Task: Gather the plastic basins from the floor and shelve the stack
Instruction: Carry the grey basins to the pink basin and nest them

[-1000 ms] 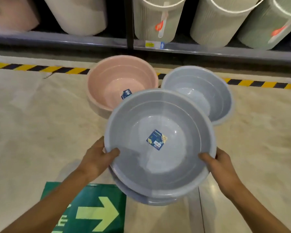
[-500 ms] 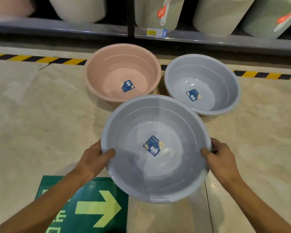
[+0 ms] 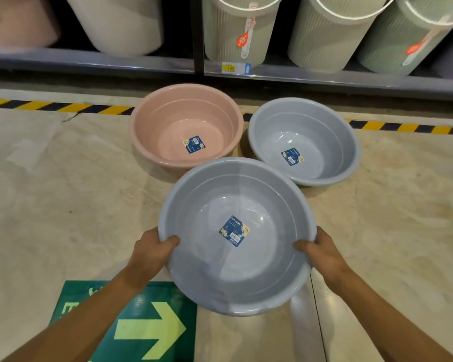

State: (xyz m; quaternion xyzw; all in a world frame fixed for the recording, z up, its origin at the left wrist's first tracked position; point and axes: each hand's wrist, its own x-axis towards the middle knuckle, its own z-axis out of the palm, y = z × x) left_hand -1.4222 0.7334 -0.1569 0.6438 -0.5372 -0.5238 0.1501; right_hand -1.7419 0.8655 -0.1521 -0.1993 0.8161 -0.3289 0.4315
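Observation:
A blue-grey basin (image 3: 236, 273) with a blue sticker in its bottom is held between both hands near the floor. My left hand (image 3: 152, 252) grips its left rim, thumb inside. My right hand (image 3: 321, 253) grips the right rim the same way. I cannot tell whether another basin is nested under it. Beyond it a pink basin (image 3: 168, 118) stands on the floor at centre. A second blue-grey basin (image 3: 324, 126) sits beside it on the right. Both are upright and hold only a sticker.
A low grey shelf (image 3: 324, 78) runs along the top, loaded with ribbed buckets (image 3: 322, 40) and a price tag. Yellow-black hazard tape (image 3: 55, 107) marks the floor before it. A green arrow sign (image 3: 147, 327) is stuck to the marble floor at lower left.
The held basin has come down and settled lower; a second basin seen beneath it earlier no longer shows. The view has tipped, so both floor basins show fully.

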